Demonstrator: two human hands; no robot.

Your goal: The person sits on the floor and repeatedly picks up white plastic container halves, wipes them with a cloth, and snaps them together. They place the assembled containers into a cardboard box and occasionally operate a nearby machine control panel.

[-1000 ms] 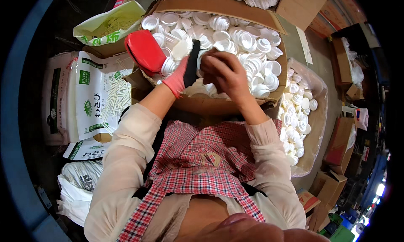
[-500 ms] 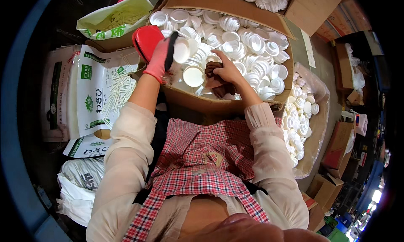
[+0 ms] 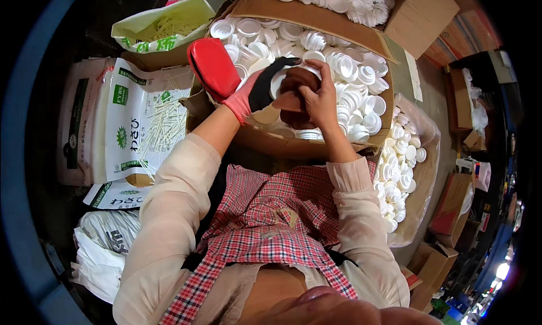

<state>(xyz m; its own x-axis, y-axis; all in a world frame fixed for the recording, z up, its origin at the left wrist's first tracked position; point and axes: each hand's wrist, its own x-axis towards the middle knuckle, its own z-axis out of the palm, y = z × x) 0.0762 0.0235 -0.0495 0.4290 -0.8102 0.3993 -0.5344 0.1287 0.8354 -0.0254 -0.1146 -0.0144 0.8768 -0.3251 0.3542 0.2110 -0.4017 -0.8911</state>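
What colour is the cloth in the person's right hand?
The cloth is brown, shown in the head view.

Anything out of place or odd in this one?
Yes, mildly: a red pouch sits at the left side of the box of white lids, seemingly misplaced. Further left, white sticks lie crisscrossed over a printed bag, as if spilled.

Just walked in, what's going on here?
A person's gloved left hand holds a white lid, and the right hand holds a brown cloth up against it. Both are over a cardboard box heaped with loose lids. A red pouch sits beside the left hand.
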